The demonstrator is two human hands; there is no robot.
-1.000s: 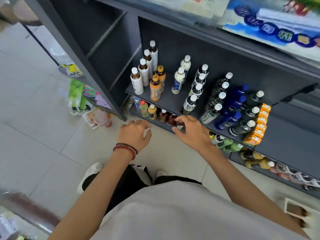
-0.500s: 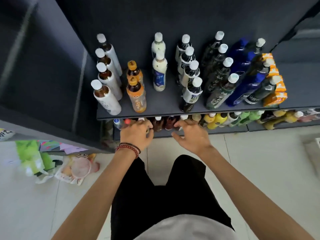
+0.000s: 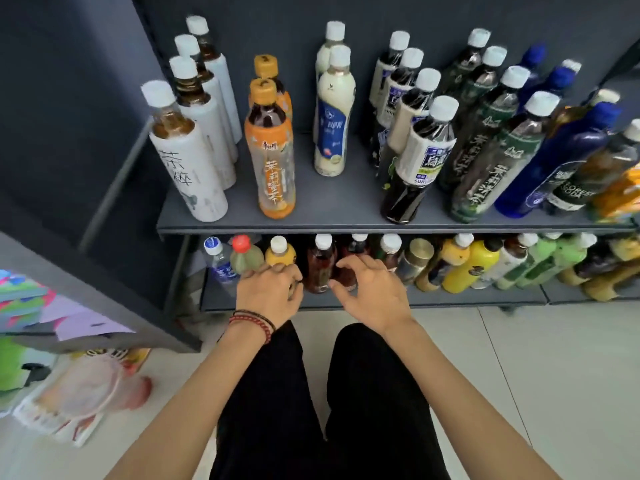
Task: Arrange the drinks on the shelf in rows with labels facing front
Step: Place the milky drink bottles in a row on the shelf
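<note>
Head view: both hands have closed in on the front edge of the dark grey lower shelf (image 3: 450,301), nr its left end, so that row looks next for sorting. Left hand (image 3: 268,292) curls against the yellow white-capped plastic bottle (image 3: 281,254), grip unclear. Right hand (image 3: 370,292) spread wide, empty, thumb by the dark red white-capped plastic bottle (image 3: 321,268).
</note>
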